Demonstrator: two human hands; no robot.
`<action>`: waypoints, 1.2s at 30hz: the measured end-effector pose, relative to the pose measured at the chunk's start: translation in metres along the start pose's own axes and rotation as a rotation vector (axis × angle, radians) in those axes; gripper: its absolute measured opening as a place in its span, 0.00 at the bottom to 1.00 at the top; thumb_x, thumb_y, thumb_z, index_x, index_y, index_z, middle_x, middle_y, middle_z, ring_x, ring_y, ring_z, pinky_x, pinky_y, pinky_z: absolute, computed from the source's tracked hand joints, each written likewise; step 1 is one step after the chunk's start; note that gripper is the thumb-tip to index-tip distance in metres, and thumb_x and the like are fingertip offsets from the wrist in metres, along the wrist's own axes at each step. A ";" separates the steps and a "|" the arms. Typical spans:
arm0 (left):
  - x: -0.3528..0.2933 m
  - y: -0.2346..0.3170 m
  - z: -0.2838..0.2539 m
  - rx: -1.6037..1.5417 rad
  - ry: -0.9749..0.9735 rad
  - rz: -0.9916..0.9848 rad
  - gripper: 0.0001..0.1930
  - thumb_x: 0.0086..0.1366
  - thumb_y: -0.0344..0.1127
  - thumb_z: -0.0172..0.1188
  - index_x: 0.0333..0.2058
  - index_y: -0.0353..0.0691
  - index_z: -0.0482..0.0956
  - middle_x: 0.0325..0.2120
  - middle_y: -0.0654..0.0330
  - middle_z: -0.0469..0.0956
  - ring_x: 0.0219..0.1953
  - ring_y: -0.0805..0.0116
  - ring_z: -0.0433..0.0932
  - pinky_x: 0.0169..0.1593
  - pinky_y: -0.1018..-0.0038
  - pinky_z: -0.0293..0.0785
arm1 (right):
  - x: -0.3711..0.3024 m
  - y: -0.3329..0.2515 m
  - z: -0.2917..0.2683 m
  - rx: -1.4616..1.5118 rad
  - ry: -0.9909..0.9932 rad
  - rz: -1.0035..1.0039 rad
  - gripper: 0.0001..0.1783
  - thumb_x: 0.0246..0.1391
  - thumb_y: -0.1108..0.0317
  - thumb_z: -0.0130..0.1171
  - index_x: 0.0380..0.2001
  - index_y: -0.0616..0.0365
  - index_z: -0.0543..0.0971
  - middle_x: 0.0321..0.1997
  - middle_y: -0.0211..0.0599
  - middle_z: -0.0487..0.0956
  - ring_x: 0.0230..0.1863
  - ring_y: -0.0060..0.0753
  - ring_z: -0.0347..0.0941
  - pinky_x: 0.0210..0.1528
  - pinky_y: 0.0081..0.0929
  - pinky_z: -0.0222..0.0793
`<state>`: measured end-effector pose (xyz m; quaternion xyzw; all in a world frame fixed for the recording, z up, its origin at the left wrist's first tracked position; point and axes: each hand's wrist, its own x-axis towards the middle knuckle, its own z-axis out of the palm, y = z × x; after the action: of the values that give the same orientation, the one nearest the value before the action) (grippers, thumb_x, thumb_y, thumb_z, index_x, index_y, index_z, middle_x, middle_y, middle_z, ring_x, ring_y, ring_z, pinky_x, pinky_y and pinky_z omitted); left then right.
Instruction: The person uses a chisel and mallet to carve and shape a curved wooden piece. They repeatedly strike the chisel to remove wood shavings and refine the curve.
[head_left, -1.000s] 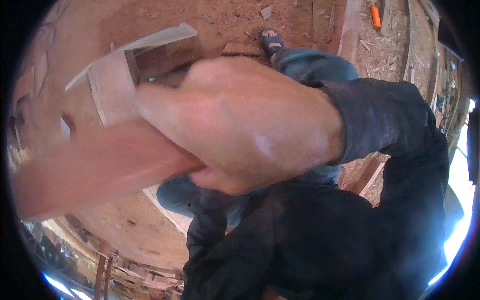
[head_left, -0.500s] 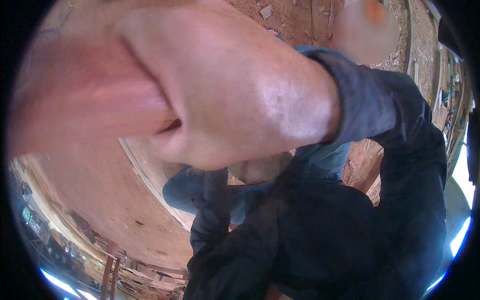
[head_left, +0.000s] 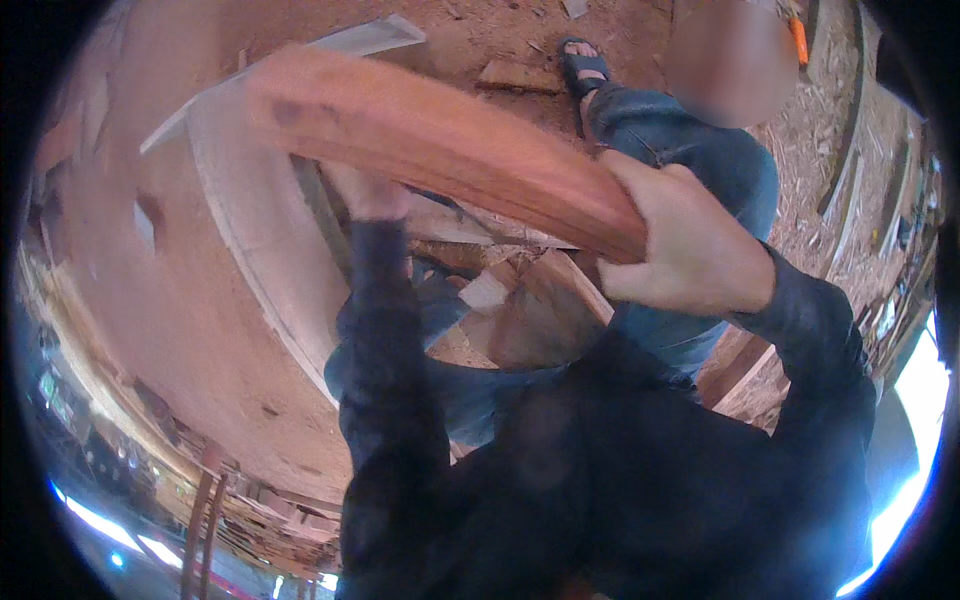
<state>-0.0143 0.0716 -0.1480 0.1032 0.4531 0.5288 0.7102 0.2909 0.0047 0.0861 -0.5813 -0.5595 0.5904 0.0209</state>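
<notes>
My right hand [head_left: 690,235] is wrapped round the near end of a thick, reddish wooden block [head_left: 450,140]. The block is long with squared edges, and it slants up and away to the left across the view. Below its far part, my left hand [head_left: 368,195] reaches forward from a dark sleeve. The block covers that hand's fingers, so what they hold or touch is hidden. Pale wood pieces [head_left: 485,292] and a brown wooden piece [head_left: 550,310] lie between my legs, below the block.
A long pale board [head_left: 235,205] runs along my left. Near my sandalled foot [head_left: 585,62] lies a flat wood offcut [head_left: 520,76]. Wood chips cover the reddish ground. An orange object [head_left: 798,40] is at the upper right, beside a blurred patch. Stacked timber [head_left: 290,525] stands at lower left.
My right hand, earlier large and close to the camera with the block pointing left, has swung down and to the right. The block's full length and my left hand now show.
</notes>
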 end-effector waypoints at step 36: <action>-0.146 -0.043 0.078 0.643 -0.136 0.222 0.07 0.62 0.27 0.69 0.27 0.37 0.80 0.20 0.69 0.77 0.25 0.84 0.73 0.29 0.80 0.69 | 0.001 -0.032 -0.014 0.011 0.371 -0.475 0.44 0.34 0.69 0.74 0.60 0.66 0.74 0.46 0.51 0.82 0.49 0.40 0.80 0.55 0.34 0.73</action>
<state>0.0679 -0.0440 -0.0527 0.4054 0.5342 0.4249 0.6080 0.2802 0.0265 0.1115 -0.5321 -0.6632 0.4557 0.2634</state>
